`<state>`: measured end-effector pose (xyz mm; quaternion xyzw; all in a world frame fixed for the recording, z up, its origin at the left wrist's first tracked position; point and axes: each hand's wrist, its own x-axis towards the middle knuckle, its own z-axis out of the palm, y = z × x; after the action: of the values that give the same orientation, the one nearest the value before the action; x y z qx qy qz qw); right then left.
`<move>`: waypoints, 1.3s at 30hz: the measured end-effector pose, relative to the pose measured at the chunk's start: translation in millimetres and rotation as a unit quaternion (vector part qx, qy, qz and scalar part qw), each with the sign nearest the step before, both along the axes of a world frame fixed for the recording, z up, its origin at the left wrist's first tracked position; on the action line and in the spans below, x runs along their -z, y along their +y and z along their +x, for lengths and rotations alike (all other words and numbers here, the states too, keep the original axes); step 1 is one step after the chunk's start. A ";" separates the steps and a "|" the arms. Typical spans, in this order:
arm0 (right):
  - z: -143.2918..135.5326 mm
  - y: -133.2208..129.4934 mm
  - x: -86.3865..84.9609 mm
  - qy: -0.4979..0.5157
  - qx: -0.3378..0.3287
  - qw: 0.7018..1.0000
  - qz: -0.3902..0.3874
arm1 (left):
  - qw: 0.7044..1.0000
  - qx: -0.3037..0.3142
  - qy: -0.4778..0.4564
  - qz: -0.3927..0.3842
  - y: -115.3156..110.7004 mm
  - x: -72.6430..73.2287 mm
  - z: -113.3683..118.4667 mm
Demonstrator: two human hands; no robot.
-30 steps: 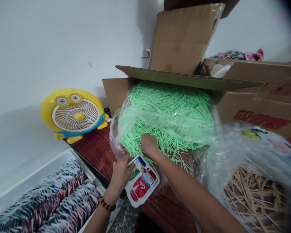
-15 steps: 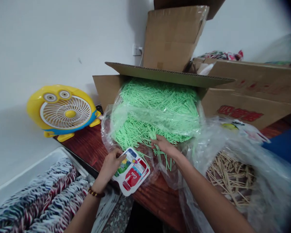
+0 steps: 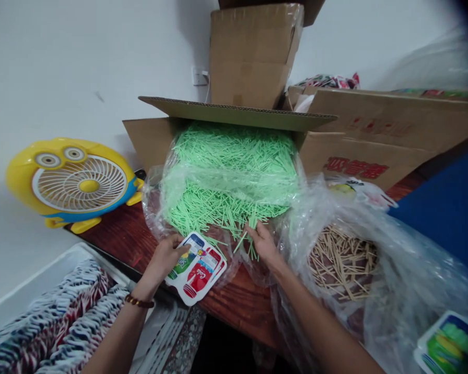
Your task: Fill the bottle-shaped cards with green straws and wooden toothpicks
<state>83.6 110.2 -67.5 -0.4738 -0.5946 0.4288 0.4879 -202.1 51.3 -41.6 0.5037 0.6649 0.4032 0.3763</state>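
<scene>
Left hand (image 3: 164, 261): lower half, left of centre, thumb and fingers pinched; left forearm (image 3: 119, 332) slants up from the bottom edge. Right hand (image 3: 265, 245): below centre, slightly right, fingertips gathered; right forearm (image 3: 320, 317) extends from lower right.

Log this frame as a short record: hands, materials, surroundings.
left hand: holding Cola-printed pack
right hand: pinching small bunch of green sticks
green pile: in clear plastic, spilling from open cardboard box
brown sticks: amid plastic, right of the green pile
yellow fan: on wooden table, left side
white bin: lower left, holding rows of packs
</scene>
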 end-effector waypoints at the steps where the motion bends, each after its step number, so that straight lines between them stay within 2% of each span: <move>1: 1.0 -4.5 1.5 -0.003 -0.003 1.000 0.002 | 1.000 0.003 -0.005 0.000 0.2 0.6 0.3; 6: 1.2 -15.1 2.4 -0.009 -0.017 1.000 0.012 | 0.999 0.026 -0.033 -0.001 1.6 4.2 3.5; 13: 8.8 -9.8 -17.1 -0.002 0.021 0.999 0.029 | 0.998 0.029 -0.056 0.005 0.4 4.6 3.1; 20: -1.6 -18.3 2.0 0.002 0.019 1.000 0.004 | 0.997 0.036 -0.070 -0.020 1.5 9.4 1.5; 28: -0.5 -2.4 -11.4 0.010 -0.004 1.000 -0.025 | 0.996 0.029 -0.077 -0.023 -1.7 0.9 3.8; 35: -8.2 -13.2 2.9 -0.007 -0.005 1.000 -0.015 | 0.997 0.031 -0.074 -0.021 -2.0 1.8 4.4; 39: -3.7 -19.2 0.4 -0.012 0.010 1.000 -0.005 | 0.998 0.025 -0.060 -0.022 -2.6 0.8 4.6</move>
<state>79.9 91.0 -67.9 -0.4878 -0.5933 0.4209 0.4825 -197.4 48.7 -42.4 0.4873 0.6368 0.4084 0.4363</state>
